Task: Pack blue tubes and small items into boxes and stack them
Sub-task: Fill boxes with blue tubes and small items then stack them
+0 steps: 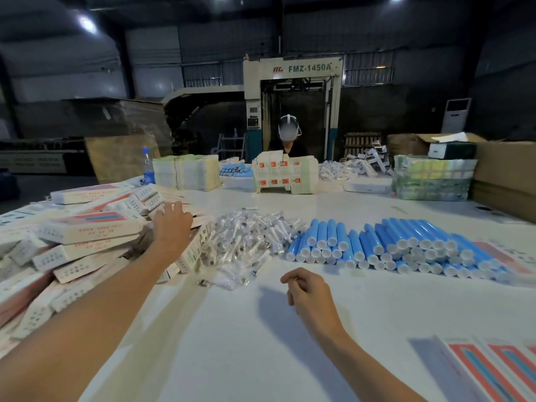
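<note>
A pile of blue tubes [400, 246] with white caps lies on the white table [261, 343] at the right. Left of them is a heap of small items in clear bags [246, 242]. A big heap of filled white and red boxes [87, 227] covers the table's left side. My left hand [172, 227] reaches out flat over that heap's right edge, fingers spread, holding nothing. My right hand [309, 293] hovers low over the bare table in front of the bagged items, fingers loosely curled, with nothing seen in it.
Flat unfolded box blanks [493, 369] lie at the near right corner. Across the table sits another person [288, 140] behind stacked cartons [285, 175], with a blue bottle [148, 166], bundled blanks [185, 172], wrapped packs [432, 178] and a brown cardboard box [504, 175] along the far edge.
</note>
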Action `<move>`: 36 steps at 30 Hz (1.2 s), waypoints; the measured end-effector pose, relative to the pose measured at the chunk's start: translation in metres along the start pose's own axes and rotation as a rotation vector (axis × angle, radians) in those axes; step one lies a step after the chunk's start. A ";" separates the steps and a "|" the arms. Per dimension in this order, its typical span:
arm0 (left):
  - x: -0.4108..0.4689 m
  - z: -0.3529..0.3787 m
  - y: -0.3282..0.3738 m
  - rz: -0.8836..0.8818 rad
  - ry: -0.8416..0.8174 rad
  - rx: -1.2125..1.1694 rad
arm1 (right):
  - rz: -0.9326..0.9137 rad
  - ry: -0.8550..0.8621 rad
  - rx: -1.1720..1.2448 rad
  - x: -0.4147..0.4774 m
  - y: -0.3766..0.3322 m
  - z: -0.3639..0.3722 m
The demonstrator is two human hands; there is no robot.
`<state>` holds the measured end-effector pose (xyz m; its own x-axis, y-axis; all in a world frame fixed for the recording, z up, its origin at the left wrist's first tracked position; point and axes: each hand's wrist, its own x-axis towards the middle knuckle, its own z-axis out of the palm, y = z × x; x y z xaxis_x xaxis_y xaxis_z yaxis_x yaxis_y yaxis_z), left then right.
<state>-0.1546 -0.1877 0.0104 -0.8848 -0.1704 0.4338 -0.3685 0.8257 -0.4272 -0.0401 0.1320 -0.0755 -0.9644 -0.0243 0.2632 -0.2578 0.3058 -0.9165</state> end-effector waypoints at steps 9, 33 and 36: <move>-0.047 -0.063 0.002 -0.106 0.146 -0.834 | -0.013 -0.009 -0.029 -0.002 -0.005 0.000; -0.129 -0.055 0.116 -0.109 -0.823 -2.289 | 0.158 0.325 -0.548 0.090 -0.027 -0.086; -0.125 -0.053 0.116 -0.204 -0.772 -2.375 | 0.213 0.265 -0.730 0.115 -0.017 -0.094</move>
<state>-0.0714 -0.0418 -0.0517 -0.9909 0.0828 -0.1058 -0.1280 -0.3427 0.9307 -0.1407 0.2134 -0.0013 -0.9190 0.3035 0.2516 0.1217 0.8255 -0.5511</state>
